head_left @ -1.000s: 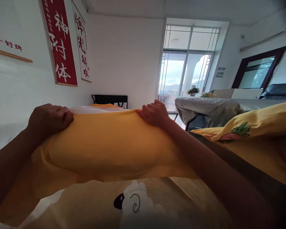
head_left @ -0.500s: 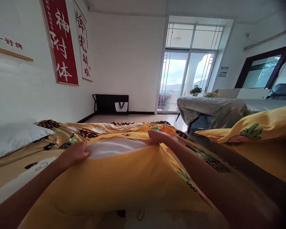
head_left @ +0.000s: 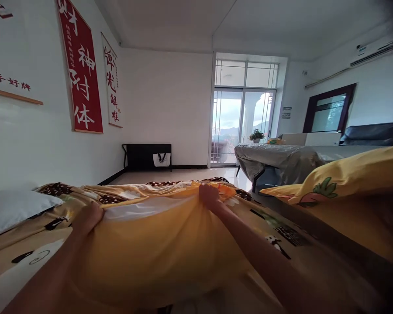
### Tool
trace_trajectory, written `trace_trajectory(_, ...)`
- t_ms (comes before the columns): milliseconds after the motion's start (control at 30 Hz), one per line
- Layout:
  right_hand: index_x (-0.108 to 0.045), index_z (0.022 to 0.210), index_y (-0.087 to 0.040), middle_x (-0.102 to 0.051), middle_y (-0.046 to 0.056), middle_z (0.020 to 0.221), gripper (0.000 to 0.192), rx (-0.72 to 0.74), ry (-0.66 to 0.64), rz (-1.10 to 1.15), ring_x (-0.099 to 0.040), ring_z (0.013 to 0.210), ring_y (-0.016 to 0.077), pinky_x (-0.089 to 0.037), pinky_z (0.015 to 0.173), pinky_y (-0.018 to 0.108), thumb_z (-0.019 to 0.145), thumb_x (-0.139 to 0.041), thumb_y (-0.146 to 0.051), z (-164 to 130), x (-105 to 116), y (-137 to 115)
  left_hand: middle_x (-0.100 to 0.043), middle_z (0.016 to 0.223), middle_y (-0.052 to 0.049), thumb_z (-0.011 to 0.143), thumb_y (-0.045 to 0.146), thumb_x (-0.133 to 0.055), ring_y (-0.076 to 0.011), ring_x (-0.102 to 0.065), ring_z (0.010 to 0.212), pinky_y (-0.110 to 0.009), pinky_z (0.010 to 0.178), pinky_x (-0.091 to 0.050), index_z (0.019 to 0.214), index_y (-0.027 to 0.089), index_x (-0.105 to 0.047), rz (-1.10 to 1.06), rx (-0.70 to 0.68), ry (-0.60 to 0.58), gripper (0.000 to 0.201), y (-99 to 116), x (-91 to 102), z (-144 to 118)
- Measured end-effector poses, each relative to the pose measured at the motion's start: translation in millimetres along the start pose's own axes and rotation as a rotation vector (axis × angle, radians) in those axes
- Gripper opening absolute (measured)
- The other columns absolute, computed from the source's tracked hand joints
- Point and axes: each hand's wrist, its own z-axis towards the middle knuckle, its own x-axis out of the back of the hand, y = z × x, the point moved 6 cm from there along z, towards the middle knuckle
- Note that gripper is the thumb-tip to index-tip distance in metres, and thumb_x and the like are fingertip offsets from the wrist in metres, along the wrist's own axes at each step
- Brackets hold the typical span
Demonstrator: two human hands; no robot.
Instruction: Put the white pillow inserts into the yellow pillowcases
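Above one blanket, two hands grip what seems one yellow pillowcase.

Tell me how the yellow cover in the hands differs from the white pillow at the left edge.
Colour: the yellow cover is yellow with white showing inside its top edge; the white pillow looks white all over.
Handling: the left hand and right hand grip the yellow cover's edge; neither touches the white pillow.
Pose: the yellow cover is stretched between the hands; the white pillow lies flat.
Shared: both surfaces look largely plain.
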Motion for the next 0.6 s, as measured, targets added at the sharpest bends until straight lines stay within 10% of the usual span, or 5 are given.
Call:
trace_trajectory(233,-0.061,0.102,-0.014,-0.069,0.013,0.085,0.036,-0.148,0.365,-0.036,-0.066,0.079,0.0229,-0.037,0.063,0.027,0.095,-0.031,-0.031,0,78,42,-0.061,0.081,-0.010,0.079,0.027,-0.036,-0.0249,-0.060,0.077,-0.028,0.055,-0.033,0.091,0.015,-0.053,0.035,0.047,0.455,0.024,9,94.2,-18)
trace_trajectory(600,-0.066,0.094,-0.013,-0.064,0.015,0.101,0.024,0.586,0.045,-0.249,-0.056,0.099,0.0254,-0.037,0.081,0.035,0.083,-0.045,-0.009,-78,-6,23,-0.065,0.101,-0.015,0.088,0.028,-0.025,-0.0283,-0.063,0.094,-0.039,0.075,-0.044,0.091,0.015,-0.058,0.208,-0.469,-0.226,0.035,1,-29.2,-80)
